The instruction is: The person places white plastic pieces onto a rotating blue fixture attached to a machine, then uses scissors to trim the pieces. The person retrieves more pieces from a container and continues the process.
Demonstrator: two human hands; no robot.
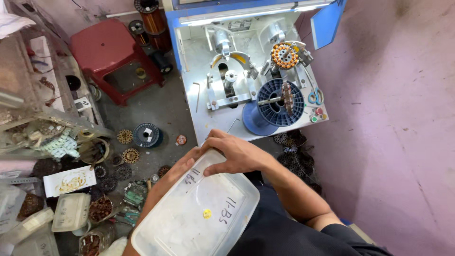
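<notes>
- Translucent plastic box (196,215) with a lid sits nearest the camera, held over the person's lap, tilted with its far corner up (marker writing and a small yellow sticker on the lid).
- Right hand (234,154) lies across the box's far corner, fingers (213,169) spread and pressed flat on the lid, thumb over the far edge.
- Left hand (177,173) grips the box's left edge, mostly hidden behind it; its fingers wrap the rim.
- Left of the box, on the floor (161,109), lie small tubs (71,212) of copper parts and scattered round stator cores (130,155).
- Farther out on the floor rests a dark wire spool (147,135).
- Beyond the hands stands a white-and-blue winding machine (246,61); a blue spool (279,102) is mounted on its front, with an orange-wound stator (284,56) above it.
- Blue-handled scissors (313,95) hang at the machine's right side.
- Farthest left, a red plastic stool (113,52) stands near copper wire reels (151,19).
</notes>
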